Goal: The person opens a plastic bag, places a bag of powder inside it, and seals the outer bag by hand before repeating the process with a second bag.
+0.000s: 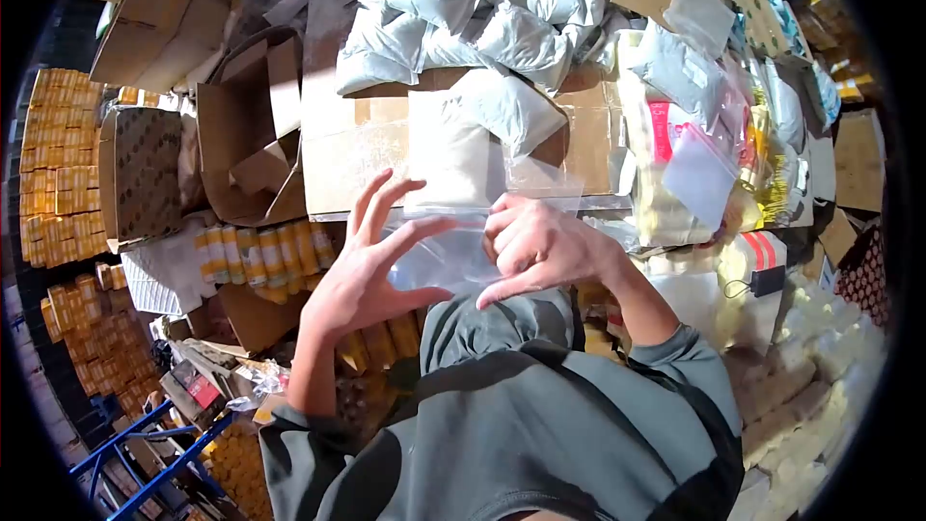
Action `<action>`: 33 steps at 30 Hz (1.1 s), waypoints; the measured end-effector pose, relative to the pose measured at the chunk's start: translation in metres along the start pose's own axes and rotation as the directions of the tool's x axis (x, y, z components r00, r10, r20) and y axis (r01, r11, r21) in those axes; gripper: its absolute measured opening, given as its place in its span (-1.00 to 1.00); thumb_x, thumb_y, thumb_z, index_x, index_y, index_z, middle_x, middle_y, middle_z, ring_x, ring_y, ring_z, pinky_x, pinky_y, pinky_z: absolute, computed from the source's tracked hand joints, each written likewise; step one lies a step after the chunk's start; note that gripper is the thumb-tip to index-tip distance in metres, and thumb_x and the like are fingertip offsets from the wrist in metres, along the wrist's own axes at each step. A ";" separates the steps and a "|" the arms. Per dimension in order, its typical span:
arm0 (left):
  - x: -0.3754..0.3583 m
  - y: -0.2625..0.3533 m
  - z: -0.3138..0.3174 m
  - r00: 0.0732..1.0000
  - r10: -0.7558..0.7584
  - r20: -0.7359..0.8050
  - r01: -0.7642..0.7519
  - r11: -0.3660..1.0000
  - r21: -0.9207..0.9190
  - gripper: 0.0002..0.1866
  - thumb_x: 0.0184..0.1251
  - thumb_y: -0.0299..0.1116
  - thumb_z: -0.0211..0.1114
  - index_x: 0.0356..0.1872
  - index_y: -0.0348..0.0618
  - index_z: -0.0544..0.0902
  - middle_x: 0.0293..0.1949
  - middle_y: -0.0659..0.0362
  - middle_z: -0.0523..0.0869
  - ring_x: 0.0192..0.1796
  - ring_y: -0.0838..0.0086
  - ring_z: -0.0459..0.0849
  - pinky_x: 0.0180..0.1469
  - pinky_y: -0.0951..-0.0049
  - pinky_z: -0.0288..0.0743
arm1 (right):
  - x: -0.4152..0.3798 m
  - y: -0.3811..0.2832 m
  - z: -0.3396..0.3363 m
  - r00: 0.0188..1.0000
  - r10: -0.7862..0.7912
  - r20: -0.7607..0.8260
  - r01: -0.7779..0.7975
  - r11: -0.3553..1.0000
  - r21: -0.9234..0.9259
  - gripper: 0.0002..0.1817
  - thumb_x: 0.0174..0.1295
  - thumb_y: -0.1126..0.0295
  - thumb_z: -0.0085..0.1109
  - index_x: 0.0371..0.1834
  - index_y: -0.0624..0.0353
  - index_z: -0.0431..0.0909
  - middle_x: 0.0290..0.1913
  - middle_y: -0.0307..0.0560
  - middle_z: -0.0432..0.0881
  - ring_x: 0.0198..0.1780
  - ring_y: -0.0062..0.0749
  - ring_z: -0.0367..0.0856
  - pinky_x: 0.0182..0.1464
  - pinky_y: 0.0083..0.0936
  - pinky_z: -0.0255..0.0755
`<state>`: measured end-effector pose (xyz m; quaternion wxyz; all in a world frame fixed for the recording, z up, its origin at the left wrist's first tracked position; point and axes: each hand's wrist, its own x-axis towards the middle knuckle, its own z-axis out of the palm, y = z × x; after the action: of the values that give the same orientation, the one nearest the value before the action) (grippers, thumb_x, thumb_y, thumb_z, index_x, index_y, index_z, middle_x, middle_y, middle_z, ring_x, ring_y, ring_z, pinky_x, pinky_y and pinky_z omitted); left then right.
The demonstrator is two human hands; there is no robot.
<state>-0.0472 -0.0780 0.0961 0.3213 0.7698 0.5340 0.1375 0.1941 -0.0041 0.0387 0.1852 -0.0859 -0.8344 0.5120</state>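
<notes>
A clear plastic bag (439, 259) hangs at the front edge of the cardboard-covered work surface (357, 159), just above my lap. My right hand (545, 246) has its fingers curled on the bag's right side, the thumb pointing left below. On the bag's left, my left hand (371, 270) is open, thumb and fingers spread wide apart. Directly beyond the hands lies a white filled packet (449, 150) on the cardboard. A grey-white sealed pouch (509, 114) rests at its upper right.
A heap of grey-white pouches (473, 14) fills the back. To the right are clear plastic sleeves (701, 174) on stacked bags. An open carton (227, 125) stands at left, above a row of yellow-and-white packs (260, 256). A blue metal frame (174, 463) is at lower left.
</notes>
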 end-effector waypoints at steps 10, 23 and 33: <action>-0.032 -0.084 -0.023 0.823 0.533 0.195 -0.240 0.640 -0.730 -0.72 0.01 -0.37 0.59 -0.63 -0.25 0.64 -0.64 0.16 0.61 -0.28 0.26 0.71 0.11 0.20 0.37 | -0.010 -0.025 0.021 0.909 0.401 0.112 -0.393 0.741 0.545 -0.46 0.05 0.46 0.47 -0.88 0.15 0.25 -0.79 -0.30 0.25 -0.59 -0.48 0.21 -0.29 -0.54 0.22; -0.114 -0.249 0.073 0.988 0.153 0.007 0.085 -0.511 -0.856 -0.73 0.36 -0.12 0.28 -0.32 -0.13 0.61 -0.76 0.24 0.52 -0.72 0.51 0.51 -0.54 0.46 0.40 | 0.023 0.011 0.168 0.688 0.691 -0.222 0.015 0.292 0.956 -0.67 0.09 0.18 0.37 -0.60 0.09 0.44 -0.41 -0.21 0.45 -0.07 -0.32 0.43 0.01 -0.43 0.26; -0.204 -0.309 0.218 0.811 -0.076 0.581 0.209 -0.888 -0.409 -0.75 0.45 -0.22 0.23 -0.29 -0.21 0.51 -0.67 0.17 0.50 -0.81 0.55 0.38 -0.84 0.61 0.22 | -0.044 0.148 0.280 0.739 0.577 0.346 -0.067 -0.449 0.891 -0.72 0.24 0.38 0.32 -0.51 0.15 0.40 -0.48 -0.34 0.32 -0.43 -0.64 0.29 -0.40 -0.67 0.19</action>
<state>-0.2326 -0.2713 -0.2400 0.8464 -0.2748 0.2217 0.3987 0.1166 -0.1810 -0.2164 0.1301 -0.2491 0.0443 0.9587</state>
